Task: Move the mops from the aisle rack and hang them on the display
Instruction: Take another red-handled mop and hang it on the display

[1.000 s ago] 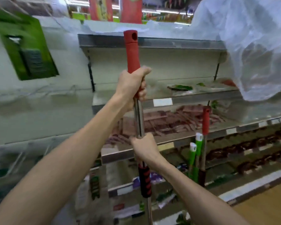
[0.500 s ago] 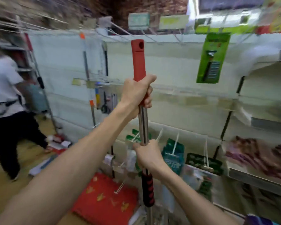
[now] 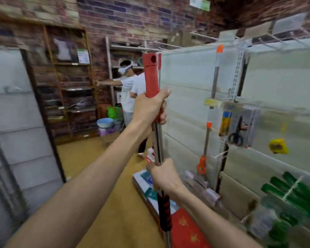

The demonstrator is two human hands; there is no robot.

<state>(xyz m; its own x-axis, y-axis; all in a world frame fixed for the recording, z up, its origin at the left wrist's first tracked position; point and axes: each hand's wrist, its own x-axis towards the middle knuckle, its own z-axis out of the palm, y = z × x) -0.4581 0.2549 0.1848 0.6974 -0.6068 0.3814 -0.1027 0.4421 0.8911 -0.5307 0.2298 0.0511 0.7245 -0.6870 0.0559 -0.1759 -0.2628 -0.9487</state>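
Left hand grasps the mop high, right hand lower. A swing could knock the hung mop right of it.

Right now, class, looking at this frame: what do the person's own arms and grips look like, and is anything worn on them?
Both are bare. The left arm and right arm show no sleeves up to the frame's edge. The left grip and right grip wear no gloves; no watch, band or ring is visible.
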